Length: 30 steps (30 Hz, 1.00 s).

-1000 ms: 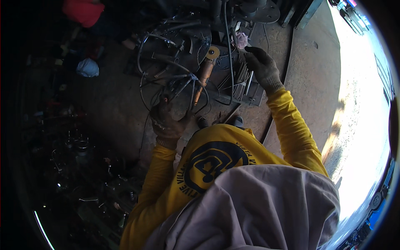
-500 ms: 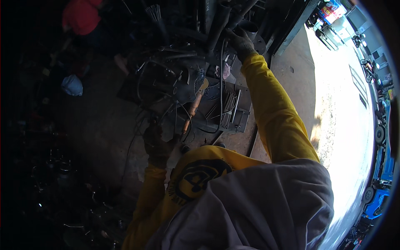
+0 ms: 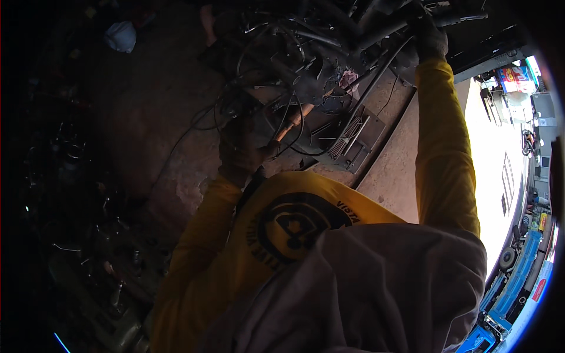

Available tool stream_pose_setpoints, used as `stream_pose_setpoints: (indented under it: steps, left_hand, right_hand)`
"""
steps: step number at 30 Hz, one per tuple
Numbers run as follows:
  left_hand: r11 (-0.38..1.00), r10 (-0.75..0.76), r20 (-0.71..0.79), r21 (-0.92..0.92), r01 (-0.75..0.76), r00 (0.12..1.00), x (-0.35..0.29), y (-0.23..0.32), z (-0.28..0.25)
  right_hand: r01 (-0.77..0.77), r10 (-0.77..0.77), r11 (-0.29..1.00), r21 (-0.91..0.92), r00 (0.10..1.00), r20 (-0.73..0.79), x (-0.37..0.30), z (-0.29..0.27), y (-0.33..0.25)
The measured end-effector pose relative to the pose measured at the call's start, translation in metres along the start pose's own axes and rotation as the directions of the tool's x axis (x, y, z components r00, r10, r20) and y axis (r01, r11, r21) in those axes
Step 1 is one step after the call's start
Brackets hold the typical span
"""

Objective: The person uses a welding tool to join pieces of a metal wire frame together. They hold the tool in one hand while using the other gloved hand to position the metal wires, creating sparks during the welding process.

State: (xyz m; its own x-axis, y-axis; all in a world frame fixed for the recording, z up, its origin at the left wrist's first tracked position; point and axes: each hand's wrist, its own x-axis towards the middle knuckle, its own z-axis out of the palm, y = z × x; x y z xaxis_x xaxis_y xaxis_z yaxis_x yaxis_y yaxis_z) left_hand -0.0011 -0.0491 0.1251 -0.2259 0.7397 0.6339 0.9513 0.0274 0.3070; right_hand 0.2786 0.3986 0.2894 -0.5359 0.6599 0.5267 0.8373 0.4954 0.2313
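Note:
My right hand [image 3: 431, 41], in a dark work glove, reaches far forward among dark metal tubes [image 3: 388, 28]. Its fingers curl closed, but shadow hides what is in them. A black cable [image 3: 376, 79] runs from beside this hand down toward the work stand. My left hand [image 3: 240, 147], also gloved, is nearer my body, above black cables. Its thumb shows toward an orange long-bodied tool [image 3: 296, 120], while the other fingers are lost in the dark. Just right of that tool lies a bundle of thin metal rods [image 3: 351, 132] on a flat metal tray [image 3: 372, 144].
A crumpled pink cloth [image 3: 349, 80] sits among the metal parts. A pale bag [image 3: 120, 36] lies on the floor at far left, near another person's leg [image 3: 208, 23]. Dark machinery [image 3: 118, 288] fills the lower left. Blue vehicles [image 3: 515, 253] stand outside in bright light.
The view has turned and tilted, so the stand appears higher. My right hand now shows farther right and higher. My left hand has come closer to the orange tool.

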Motion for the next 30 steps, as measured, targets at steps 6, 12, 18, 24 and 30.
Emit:
stream_pose_setpoints:
  steps: [6,12,18,24,30]
  left_hand:
    - [0.985,-0.051,0.157,-0.157,0.076,0.986,-0.012,0.004,0.019]
    - [0.946,-0.241,0.270,-0.151,0.288,0.932,-0.037,0.011,0.045]
    - [0.968,-0.243,0.127,-0.033,0.249,0.962,-0.052,-0.006,0.069]
    - [0.975,-0.097,0.256,0.219,0.040,0.962,-0.043,-0.020,0.081]
    - [0.915,-0.159,0.245,0.400,0.050,0.956,-0.011,0.002,0.047]
  right_hand:
    - [0.387,-0.433,0.867,-0.313,0.897,-0.089,-0.064,-0.042,0.082]
    - [-0.184,0.251,0.105,0.977,0.956,0.153,-0.216,-0.063,0.016]
    - [-0.342,0.372,-0.534,0.773,0.726,0.578,-0.341,-0.051,-0.068]
    - [-0.471,0.407,-0.524,0.710,0.593,0.694,-0.393,-0.059,-0.072]
    - [-0.563,0.431,-0.502,0.656,0.495,0.755,-0.403,-0.057,-0.081]
